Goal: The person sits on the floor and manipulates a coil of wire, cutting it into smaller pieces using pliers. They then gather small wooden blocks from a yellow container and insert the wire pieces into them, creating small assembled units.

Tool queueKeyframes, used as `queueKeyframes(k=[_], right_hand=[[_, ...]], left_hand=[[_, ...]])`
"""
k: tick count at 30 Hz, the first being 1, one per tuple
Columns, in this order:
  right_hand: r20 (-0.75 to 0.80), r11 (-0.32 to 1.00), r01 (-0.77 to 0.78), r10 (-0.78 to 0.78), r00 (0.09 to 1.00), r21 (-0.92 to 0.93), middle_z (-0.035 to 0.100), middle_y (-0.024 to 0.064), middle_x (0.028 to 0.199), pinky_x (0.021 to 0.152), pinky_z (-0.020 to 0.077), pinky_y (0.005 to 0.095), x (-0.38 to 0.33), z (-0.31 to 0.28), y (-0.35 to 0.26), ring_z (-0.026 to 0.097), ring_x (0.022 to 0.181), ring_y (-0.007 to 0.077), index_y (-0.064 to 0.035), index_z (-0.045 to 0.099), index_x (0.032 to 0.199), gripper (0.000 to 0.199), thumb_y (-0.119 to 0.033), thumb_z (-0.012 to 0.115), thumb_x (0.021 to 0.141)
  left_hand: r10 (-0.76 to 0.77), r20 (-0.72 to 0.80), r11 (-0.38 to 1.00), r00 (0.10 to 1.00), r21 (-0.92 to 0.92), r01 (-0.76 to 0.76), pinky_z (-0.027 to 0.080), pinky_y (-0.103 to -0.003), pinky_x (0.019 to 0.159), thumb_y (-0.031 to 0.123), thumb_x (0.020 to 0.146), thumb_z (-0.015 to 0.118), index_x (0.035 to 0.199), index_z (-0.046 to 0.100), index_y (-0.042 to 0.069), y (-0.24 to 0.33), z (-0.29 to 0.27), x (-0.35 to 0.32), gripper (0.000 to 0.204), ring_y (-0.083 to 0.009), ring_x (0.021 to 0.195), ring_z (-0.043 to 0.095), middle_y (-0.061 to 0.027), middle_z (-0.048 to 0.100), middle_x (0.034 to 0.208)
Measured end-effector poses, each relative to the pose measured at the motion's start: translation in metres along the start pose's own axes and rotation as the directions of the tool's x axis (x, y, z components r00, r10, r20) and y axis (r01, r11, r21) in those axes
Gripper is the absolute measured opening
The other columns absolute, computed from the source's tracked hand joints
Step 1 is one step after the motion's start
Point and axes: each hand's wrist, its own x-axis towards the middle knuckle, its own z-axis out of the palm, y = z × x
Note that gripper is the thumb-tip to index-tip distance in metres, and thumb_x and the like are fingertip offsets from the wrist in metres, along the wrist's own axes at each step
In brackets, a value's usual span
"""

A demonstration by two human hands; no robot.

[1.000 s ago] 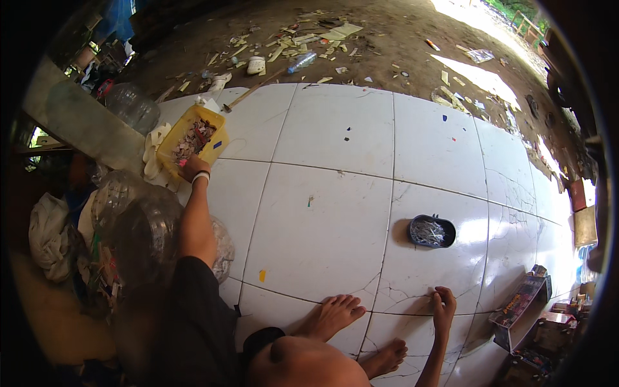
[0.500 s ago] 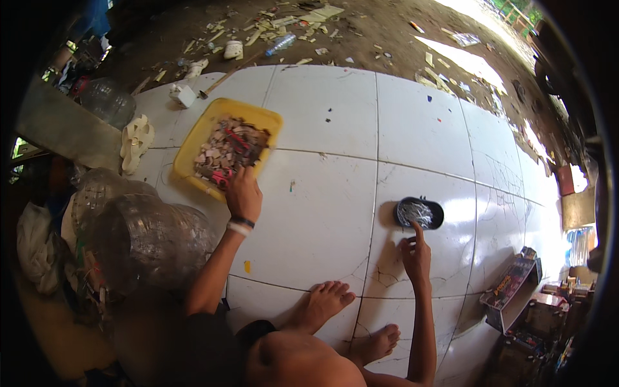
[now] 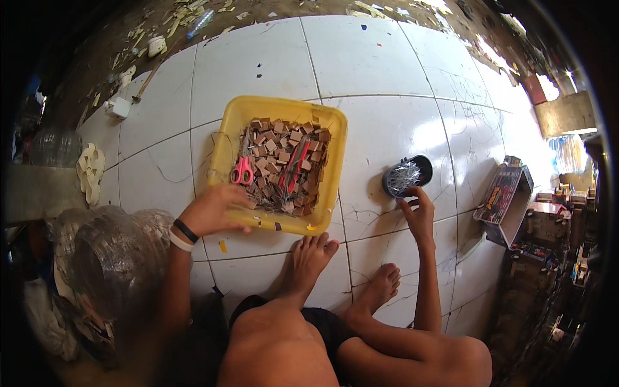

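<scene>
A yellow plastic tub (image 3: 343, 155) sits on the tiles just beyond my feet, holding many small brown square pieces (image 3: 274, 151). Pink-handled scissors (image 3: 242, 173) and a red-handled tool (image 3: 293, 169), perhaps pliers, lie on top of them. My left hand (image 3: 219, 208), slightly blurred and with fingers apart, is at the tub's near left corner; nothing shows in it. To the right stands a small dark oval container (image 3: 427, 169) filled with thin silvery nails or pins (image 3: 405, 175). My right hand (image 3: 419, 216) has thumb and index finger pinched at its near rim.
Large clear plastic bottles (image 3: 116, 258) crowd the left side. Pale sandals (image 3: 90, 173) and a white adapter-like block (image 3: 118, 108) lie farther off. At right, an open printed box (image 3: 506, 203) stands beside stacked wooden items (image 3: 548, 226). Scraps litter the dirt floor beyond the tiles.
The yellow tub has moved nearer to my feet and to the right. My left hand has shifted from inside it to its near left corner. My right hand stays at the dark container.
</scene>
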Motion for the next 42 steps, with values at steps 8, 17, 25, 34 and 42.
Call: queueKeyframes(k=[8,17,25,34,42], right_hand=[[-0.043,0.999,-0.036,0.037,0.998,0.036,0.075,0.0104,0.106,0.072,0.0584,0.0335,-0.005,0.008,0.004,0.074,0.083,0.0207,-0.0007,0.065,0.116,0.031,-0.001,0.083,0.09],[-0.041,0.993,-0.047,0.052,0.998,0.112,0.072,0.008,0.102,0.069,0.056,0.0322,-0.007,0.014,0.006,0.074,0.082,0.0186,-0.003,0.061,0.115,0.031,0.001,0.081,0.091],[-0.011,0.991,-0.069,0.071,0.997,0.114,0.075,0.0096,0.11,0.074,0.0584,0.0322,-0.006,0.01,0.007,0.075,0.085,0.019,-0.0028,0.063,0.119,0.03,0.001,0.077,0.093],[0.051,0.992,-0.114,0.111,0.993,0.054,0.076,0.0113,0.108,0.076,0.0584,0.0322,-0.003,0.001,-0.001,0.074,0.087,0.0181,-0.0012,0.066,0.122,0.031,-0.005,0.077,0.093],[0.111,0.999,-0.016,0.021,0.994,-0.048,0.079,0.0187,0.106,0.076,0.0604,0.0393,0.007,-0.004,0.007,0.078,0.086,0.0285,-0.0002,0.066,0.12,0.031,-0.009,0.078,0.093]], left_hand=[[-0.372,-0.37,0.841,0.852,0.255,0.478,0.043,-0.052,0.116,0.037,0.077,0.094,0.146,0.058,0.008,0.087,0.083,0.06,0.083,-0.0458,0.14,0.049,-0.0264,0.054,0.148],[-0.231,-0.38,0.973,0.896,-0.112,0.203,0.056,-0.05,0.079,0.005,0.095,0.071,0.133,0.063,0.004,0.04,0.057,0.057,0.038,-0.0393,0.09,0.074,-0.021,0.071,0.098],[-0.35,-0.469,0.918,0.811,-0.346,0.196,0.049,-0.033,0.065,0.017,0.109,0.062,0.125,0.07,-0.002,0.036,-0.013,0.023,0.026,-0.0182,0.069,0.06,-0.0094,0.07,0.082],[-0.459,-0.534,0.785,0.71,-0.617,0.044,0.03,-0.019,0.056,0.025,0.114,0.057,0.125,0.073,0.007,0.072,-0.089,-0.006,0.026,-0.0005,0.066,0.039,0.0056,0.06,0.088],[-0.428,-0.746,0.759,0.51,-0.603,-0.245,0.025,-0.021,0.053,0.025,0.114,0.06,0.135,0.069,0.005,0.112,-0.174,-0.052,0.03,-0.0015,0.063,0.032,0.008,0.047,0.081]])
